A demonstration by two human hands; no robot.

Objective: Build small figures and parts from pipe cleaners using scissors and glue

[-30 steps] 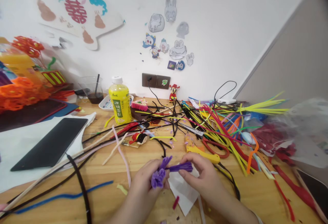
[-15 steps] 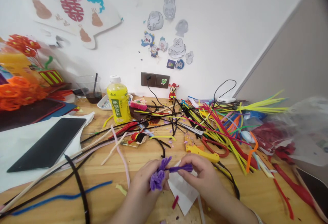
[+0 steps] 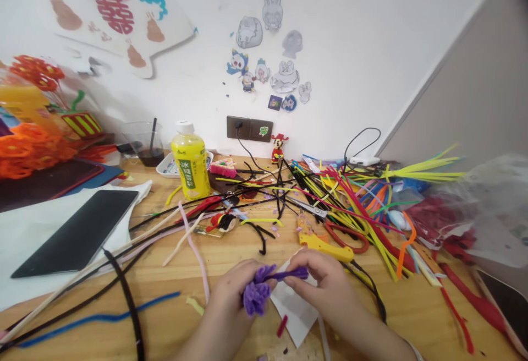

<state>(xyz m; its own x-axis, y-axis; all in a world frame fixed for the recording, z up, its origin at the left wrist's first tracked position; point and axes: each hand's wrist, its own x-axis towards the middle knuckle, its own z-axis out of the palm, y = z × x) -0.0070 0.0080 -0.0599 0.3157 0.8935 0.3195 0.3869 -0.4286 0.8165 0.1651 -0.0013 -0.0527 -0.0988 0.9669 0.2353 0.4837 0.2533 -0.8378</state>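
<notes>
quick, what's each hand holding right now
Left hand: closed on the fuzzy purple pipe-cleaner bundle.
Right hand: closed, pinching the bundle's straight purple stem.

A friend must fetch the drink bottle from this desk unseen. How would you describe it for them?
Find the dark wall socket at the back of the wooden desk. Just left of it, right of a clear cup, stands the bottle. It is the only bottle there, bright yellow with a white cap and green label.
</notes>
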